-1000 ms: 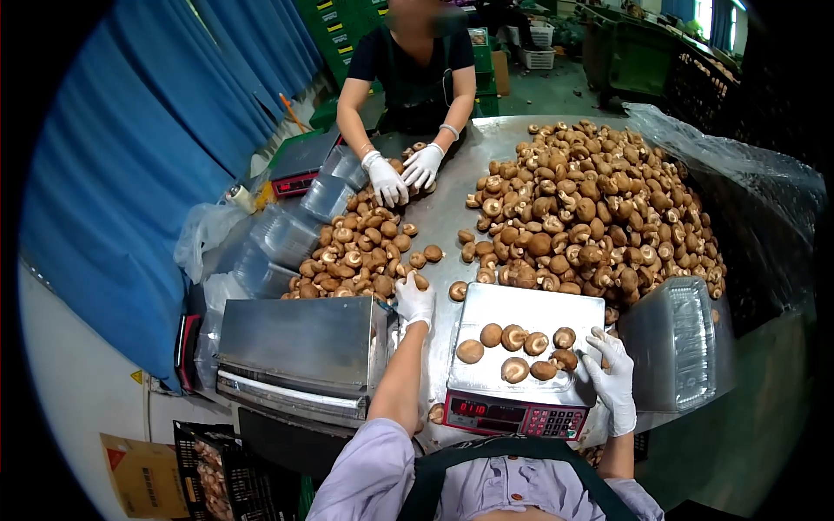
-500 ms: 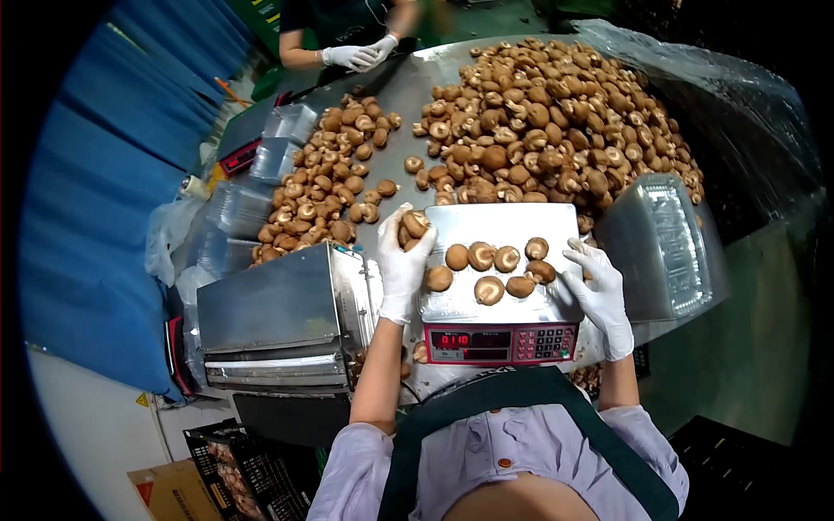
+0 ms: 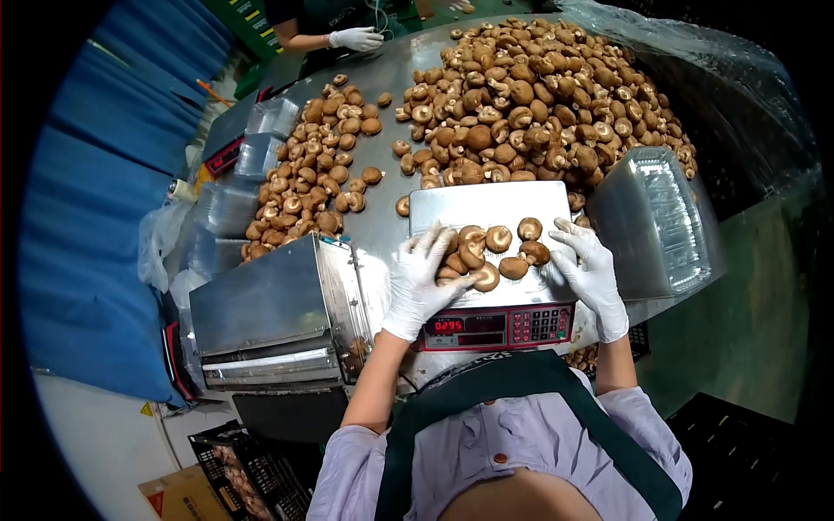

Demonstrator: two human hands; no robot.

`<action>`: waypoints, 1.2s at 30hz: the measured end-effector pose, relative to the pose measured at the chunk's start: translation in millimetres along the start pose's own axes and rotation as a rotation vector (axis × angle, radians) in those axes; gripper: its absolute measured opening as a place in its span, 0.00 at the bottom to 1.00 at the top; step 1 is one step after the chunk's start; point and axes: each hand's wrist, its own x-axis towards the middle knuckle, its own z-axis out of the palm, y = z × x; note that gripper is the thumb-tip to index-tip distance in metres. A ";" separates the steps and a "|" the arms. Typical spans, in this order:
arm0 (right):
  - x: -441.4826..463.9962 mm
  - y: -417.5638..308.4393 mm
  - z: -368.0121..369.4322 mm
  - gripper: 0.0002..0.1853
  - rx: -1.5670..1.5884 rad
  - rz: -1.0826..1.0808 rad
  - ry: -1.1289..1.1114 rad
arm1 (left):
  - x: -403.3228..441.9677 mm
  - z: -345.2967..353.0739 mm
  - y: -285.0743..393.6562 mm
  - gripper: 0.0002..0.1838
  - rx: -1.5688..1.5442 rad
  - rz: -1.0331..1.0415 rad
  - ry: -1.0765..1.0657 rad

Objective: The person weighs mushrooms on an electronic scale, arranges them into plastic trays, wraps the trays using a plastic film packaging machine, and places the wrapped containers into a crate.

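White gloves cover both my hands. My left hand (image 3: 423,282) rests at the left side of the scale plate (image 3: 452,201), fingers spread over and against several mushrooms (image 3: 472,252). Some of those mushrooms are partly hidden by its fingers. At the plate's right edge, my right hand (image 3: 591,273) is held with its fingers apart and nothing in them, close to a brown mushroom (image 3: 535,253). More mushrooms lie in the middle of the plate, some stem up. The scale's red display (image 3: 448,326) appears to read 0.295.
A large mushroom heap (image 3: 556,95) lies behind the scale, a smaller one (image 3: 304,174) at the left. Stacked clear trays (image 3: 656,226) stand right of the scale, a metal box (image 3: 261,300) left. Across the table is a co-worker's gloved hand (image 3: 356,39).
My left hand has brought mushrooms from the left onto the plate and its fingers have opened. The display went from 0.110 to 0.295. The co-worker's hands have moved apart.
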 end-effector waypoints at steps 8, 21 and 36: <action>1.0 -4.7 4.8 0.16 0.003 0.019 -0.048 | -14.3 -5.8 -51.2 0.14 -0.406 -0.432 0.414; 20.0 -37.1 53.5 0.23 -0.144 -0.302 -0.224 | -8.4 -0.5 -35.3 0.20 -0.303 -0.313 0.177; 22.4 -30.1 45.4 0.20 0.083 -0.147 -0.010 | -3.0 10.5 2.1 0.24 -0.690 -0.212 0.276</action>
